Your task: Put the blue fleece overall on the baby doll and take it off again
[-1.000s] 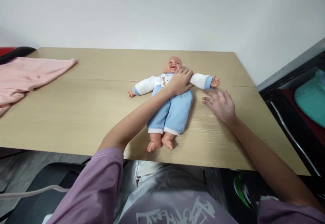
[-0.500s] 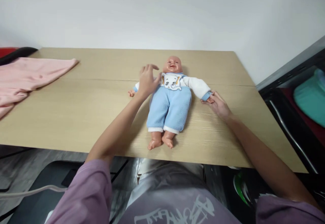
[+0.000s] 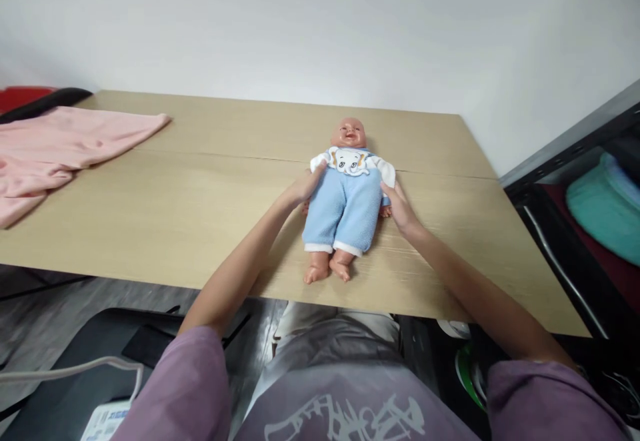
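Observation:
A baby doll [image 3: 345, 208] lies on its back on the table, its head toward the wall and its bare feet toward me. It wears fleecy light-blue trousers and a white top with an elephant face on the chest. My left hand [image 3: 306, 186] grips the doll's side at one arm, thumb on the front and the other fingers mostly hidden. On the opposite side my right hand [image 3: 399, 206] clasps the doll by its other sleeve and hip, with its fingers partly out of sight. Both doll arms lie down along the body.
Pink cloth [image 3: 75, 141] lies on the left of the wooden table [image 3: 200, 228], near a red and black object [image 3: 35, 100]. A black shelf holding a teal item [image 3: 607, 204] stands at right. A dark chair [image 3: 75, 368] with a white power strip [image 3: 106, 420] is below left.
The doll's outstretched arm on the right is now down at its side. My right hand moved inward from the doll's hand to its body; my left hand came down onto its other side.

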Available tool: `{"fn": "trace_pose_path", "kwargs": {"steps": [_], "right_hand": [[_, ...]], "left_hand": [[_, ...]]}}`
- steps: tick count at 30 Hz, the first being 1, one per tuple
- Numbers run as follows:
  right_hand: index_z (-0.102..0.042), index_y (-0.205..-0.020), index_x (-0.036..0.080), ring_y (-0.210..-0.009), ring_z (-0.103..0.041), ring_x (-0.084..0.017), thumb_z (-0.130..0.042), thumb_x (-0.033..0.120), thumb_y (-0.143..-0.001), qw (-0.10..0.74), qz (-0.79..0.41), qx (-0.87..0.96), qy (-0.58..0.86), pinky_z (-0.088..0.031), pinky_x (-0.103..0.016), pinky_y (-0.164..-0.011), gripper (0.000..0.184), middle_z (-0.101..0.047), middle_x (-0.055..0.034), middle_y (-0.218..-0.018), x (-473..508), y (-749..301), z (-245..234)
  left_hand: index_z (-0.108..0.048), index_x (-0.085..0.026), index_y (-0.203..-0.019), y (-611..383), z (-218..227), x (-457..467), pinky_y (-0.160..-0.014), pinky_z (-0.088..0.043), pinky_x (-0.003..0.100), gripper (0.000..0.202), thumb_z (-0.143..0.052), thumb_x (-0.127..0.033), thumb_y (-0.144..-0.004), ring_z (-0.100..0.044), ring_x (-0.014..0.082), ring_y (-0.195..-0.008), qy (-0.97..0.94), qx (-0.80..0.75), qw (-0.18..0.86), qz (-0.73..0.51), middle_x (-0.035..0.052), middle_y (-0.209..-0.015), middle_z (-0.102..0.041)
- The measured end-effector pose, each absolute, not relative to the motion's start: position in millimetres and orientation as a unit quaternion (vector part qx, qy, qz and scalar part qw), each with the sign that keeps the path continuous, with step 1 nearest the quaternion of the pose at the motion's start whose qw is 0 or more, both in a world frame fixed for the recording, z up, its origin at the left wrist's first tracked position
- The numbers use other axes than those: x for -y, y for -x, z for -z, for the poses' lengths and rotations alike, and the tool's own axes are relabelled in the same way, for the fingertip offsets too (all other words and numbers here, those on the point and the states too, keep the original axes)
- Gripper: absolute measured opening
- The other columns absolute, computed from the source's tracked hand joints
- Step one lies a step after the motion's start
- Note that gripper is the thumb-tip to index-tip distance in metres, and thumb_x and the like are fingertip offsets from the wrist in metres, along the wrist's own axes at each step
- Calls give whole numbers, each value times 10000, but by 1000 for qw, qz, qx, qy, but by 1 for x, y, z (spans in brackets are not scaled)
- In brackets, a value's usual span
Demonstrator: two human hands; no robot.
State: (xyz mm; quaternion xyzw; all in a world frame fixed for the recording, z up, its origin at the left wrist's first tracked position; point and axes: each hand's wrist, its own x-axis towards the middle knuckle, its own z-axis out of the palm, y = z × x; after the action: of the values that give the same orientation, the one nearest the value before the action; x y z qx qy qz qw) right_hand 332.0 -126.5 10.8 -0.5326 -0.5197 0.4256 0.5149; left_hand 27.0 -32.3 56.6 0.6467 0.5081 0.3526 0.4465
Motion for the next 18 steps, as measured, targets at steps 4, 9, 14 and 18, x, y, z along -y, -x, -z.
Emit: {"fn": "trace_pose_path", "kwargs": {"steps": [4, 9, 14, 18], "right_hand": [[-600, -1794, 374, -1848, -540, -333, -815, 897, -1000, 551, -401, 510, 524, -434, -568, -1566, 974, -624, -76, -1934, 128, -311, -24], [-690, -1741, 370, -1713, -683, -399, -867, 841, -1010, 527, -440, 502, 526, -617, -597, -1431, 888, -735, -71, -1826, 163, -320, -56], [-772, -1675, 347, -1586, -765, -412, -919, 687, -1047, 468, -424, 574, 521, -681, -570, -1336, 729, -830, -70, -1687, 227, -345, -95], [-806, -1660, 306, -1622, -747, -431, -943, 634, -1030, 408, -385, 684, 466, -582, -577, -1434, 723, -817, -96, -1708, 275, -356, -121]], "left_hand": [[-791, -230, -1271, -35, -73, 63, -1136, -701, 746, 848, -787, -1013, -947, -904, 541, -1148, -572, -507, 541, -353, 156, -882, -861], [-769, -262, -1513, -38, -98, 131, -1153, -747, 685, 901, -851, -974, -966, -890, 492, -1282, -523, -475, 532, -467, 150, -1101, -919], [-586, -401, -1807, -66, -99, 273, -1398, -628, 703, 986, -612, -1004, -1029, -601, 468, -1782, -413, -536, 577, -457, 112, -1666, -818], [-620, -486, -1831, -79, -83, 406, -1598, -372, 576, 1100, -811, -913, -835, -406, 364, -1928, -322, -584, 602, -440, 22, -1847, -691]]}}
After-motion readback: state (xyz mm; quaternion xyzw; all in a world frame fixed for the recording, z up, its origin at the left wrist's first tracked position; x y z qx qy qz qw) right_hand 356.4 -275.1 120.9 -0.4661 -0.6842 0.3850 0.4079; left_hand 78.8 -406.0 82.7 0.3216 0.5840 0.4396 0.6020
